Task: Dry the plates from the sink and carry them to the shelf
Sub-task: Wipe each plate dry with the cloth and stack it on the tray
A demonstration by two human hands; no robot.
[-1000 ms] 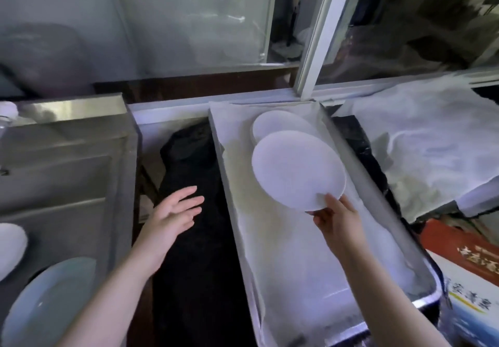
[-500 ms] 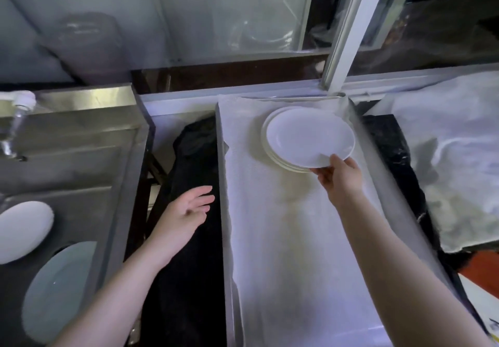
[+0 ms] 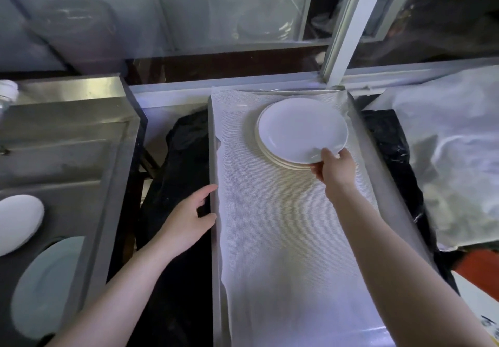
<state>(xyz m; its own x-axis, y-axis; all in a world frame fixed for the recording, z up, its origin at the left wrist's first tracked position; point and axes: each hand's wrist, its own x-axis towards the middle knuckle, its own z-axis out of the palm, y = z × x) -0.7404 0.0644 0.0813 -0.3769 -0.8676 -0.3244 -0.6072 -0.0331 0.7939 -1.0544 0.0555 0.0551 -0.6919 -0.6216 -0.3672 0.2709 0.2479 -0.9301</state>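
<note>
A white plate (image 3: 299,128) lies on top of a small stack of plates (image 3: 272,155) at the far end of the metal shelf tray (image 3: 378,179), which is lined with a white mesh mat (image 3: 283,238). My right hand (image 3: 336,170) pinches the top plate's near rim, thumb on top. My left hand (image 3: 189,219) rests with relaxed fingers against the tray's left wall. In the steel sink (image 3: 81,157) at the left lie a white plate (image 3: 16,222) and a pale blue plate (image 3: 43,287).
A black plastic bag (image 3: 175,279) fills the gap between sink and tray. Crumpled white sheeting (image 3: 453,157) lies at the right. A window frame post (image 3: 351,22) rises behind the tray. A red and white box (image 3: 478,279) sits at the lower right.
My right hand carried the white plate forward and set it down on the stack at the tray's far end. My left hand moved right to the tray's left wall.
</note>
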